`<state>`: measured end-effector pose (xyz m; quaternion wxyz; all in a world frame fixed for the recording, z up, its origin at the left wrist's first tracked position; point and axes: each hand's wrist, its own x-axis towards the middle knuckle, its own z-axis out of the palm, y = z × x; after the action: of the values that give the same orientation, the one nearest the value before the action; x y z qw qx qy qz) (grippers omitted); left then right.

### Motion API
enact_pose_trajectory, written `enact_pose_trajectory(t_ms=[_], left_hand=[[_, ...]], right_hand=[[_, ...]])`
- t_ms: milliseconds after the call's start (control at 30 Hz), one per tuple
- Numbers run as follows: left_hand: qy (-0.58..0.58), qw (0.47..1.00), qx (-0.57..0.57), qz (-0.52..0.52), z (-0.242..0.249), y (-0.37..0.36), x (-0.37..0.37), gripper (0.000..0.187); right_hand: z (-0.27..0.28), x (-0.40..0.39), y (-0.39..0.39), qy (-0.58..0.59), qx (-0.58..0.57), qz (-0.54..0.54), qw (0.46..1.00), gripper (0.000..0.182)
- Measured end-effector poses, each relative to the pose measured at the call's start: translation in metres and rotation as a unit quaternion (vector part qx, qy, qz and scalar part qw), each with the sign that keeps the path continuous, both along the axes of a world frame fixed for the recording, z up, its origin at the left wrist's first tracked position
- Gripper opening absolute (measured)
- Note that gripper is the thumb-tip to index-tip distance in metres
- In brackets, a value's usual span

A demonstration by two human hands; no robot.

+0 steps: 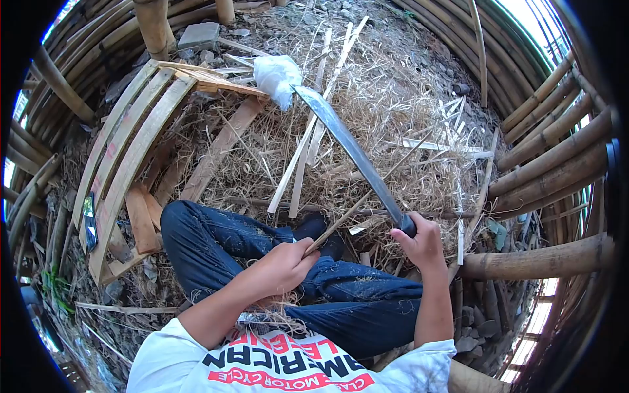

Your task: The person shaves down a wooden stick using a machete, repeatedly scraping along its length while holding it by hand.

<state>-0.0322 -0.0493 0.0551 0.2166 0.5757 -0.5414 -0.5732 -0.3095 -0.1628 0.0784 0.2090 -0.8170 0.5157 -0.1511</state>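
My right hand (422, 243) is closed around the dark handle of a long curved machete (350, 150). Its blade slants up and to the left, the tip close to a crumpled white plastic bag (277, 78). In my left hand (287, 265), closed in front of my lap, is a thin bamboo strip (357, 204) that runs up and right, passing by the blade. The inner end of the strip is hidden in my fist. Curly shavings (262, 318) lie on my shirt and lap.
Long pale bamboo slats (308, 147) lie on a heap of shavings (373, 111). To the left stands a slatted wooden pallet (124, 147) with a phone (90, 219) on it. Bamboo poles (550, 177) wall both sides. A thick pole (537, 257) juts in at right.
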Motion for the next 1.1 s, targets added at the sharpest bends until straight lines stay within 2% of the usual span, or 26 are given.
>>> enact_pose_trajectory(t_ms=[467, 533, 567, 667, 800, 867, 933, 967, 1033, 1100], left_hand=[[0.031, 0.999, 0.009, 0.016, -0.009, 0.010, 0.010, 0.030], [0.034, 0.999, 0.015, 0.020, -0.012, 0.010, 0.008, 0.030], [0.036, 0.999, 0.017, 0.024, -0.014, 0.010, 0.007, 0.029], [0.031, 0.999, 0.021, 0.030, -0.014, 0.008, 0.008, 0.028], [0.009, 1.000, -0.007, 0.023, -0.007, 0.005, 0.011, 0.028], [0.020, 0.999, -0.002, 0.028, -0.004, 0.007, 0.013, 0.028], [0.031, 0.999, 0.004, 0.033, -0.007, 0.010, 0.013, 0.028], [0.034, 0.999, 0.008, 0.023, -0.012, 0.013, 0.011, 0.028], [0.038, 0.999, 0.008, 0.014, -0.017, 0.014, 0.009, 0.028], [0.026, 0.999, 0.014, 0.013, -0.018, 0.013, 0.005, 0.027]], right_hand=[[-0.006, 0.016, 0.009, 0.028, -0.050, 0.032, 0.998, 0.054], [-0.006, 0.025, 0.020, 0.038, 0.004, 0.067, 0.997, 0.053], [-0.012, 0.031, 0.024, 0.012, -0.031, 0.107, 0.994, 0.053], [-0.013, 0.044, 0.027, 0.011, -0.036, 0.160, 0.986, 0.053], [-0.011, 0.035, 0.012, 0.012, -0.031, 0.131, 0.991, 0.054], [-0.012, 0.022, 0.001, 0.006, -0.016, 0.038, 0.999, 0.054], [-0.013, -0.006, -0.018, 0.014, 0.069, -0.046, 0.996, 0.053], [-0.012, -0.014, -0.020, 0.016, 0.069, -0.047, 0.996, 0.053], [-0.008, -0.021, -0.022, 0.041, -0.011, -0.060, 0.997, 0.053], [-0.008, -0.010, -0.011, 0.031, -0.001, -0.034, 0.999, 0.052]])
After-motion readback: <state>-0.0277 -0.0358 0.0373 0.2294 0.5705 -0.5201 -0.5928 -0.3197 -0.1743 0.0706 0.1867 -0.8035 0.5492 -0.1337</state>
